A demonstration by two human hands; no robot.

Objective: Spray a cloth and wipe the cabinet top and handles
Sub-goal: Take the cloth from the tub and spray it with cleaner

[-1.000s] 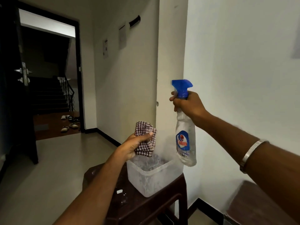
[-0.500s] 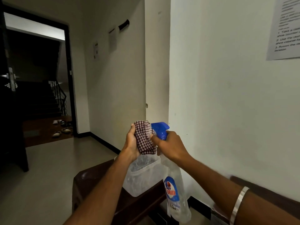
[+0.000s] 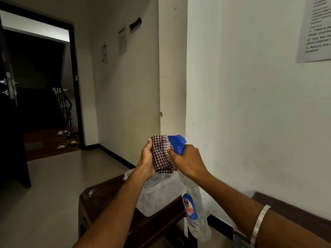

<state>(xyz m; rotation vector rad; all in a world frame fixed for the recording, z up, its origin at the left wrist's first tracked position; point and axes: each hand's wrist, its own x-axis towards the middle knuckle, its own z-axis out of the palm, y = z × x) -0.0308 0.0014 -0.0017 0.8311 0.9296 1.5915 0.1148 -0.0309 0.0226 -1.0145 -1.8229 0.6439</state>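
Observation:
My left hand (image 3: 147, 159) holds a folded maroon-and-white checked cloth (image 3: 162, 154) upright at chest height. My right hand (image 3: 188, 161) grips the neck of a clear spray bottle (image 3: 194, 208) with a blue trigger head (image 3: 176, 143). The nozzle points at the cloth and almost touches it. The bottle hangs down tilted, its blue label facing me. A dark wooden cabinet top (image 3: 290, 210) shows as a strip at lower right, behind my right forearm; its handles are out of view.
A translucent plastic tub (image 3: 157, 196) stands on a dark brown stool (image 3: 100, 199) right under my hands. White wall at right carries a printed sheet (image 3: 317, 33). Tiled floor lies to the left, with an open doorway (image 3: 41, 90), stairs and shoes beyond.
My right hand brought the spray bottle down and left from head height until its nozzle met the cloth. My left hand raised the cloth slightly. The view turned right.

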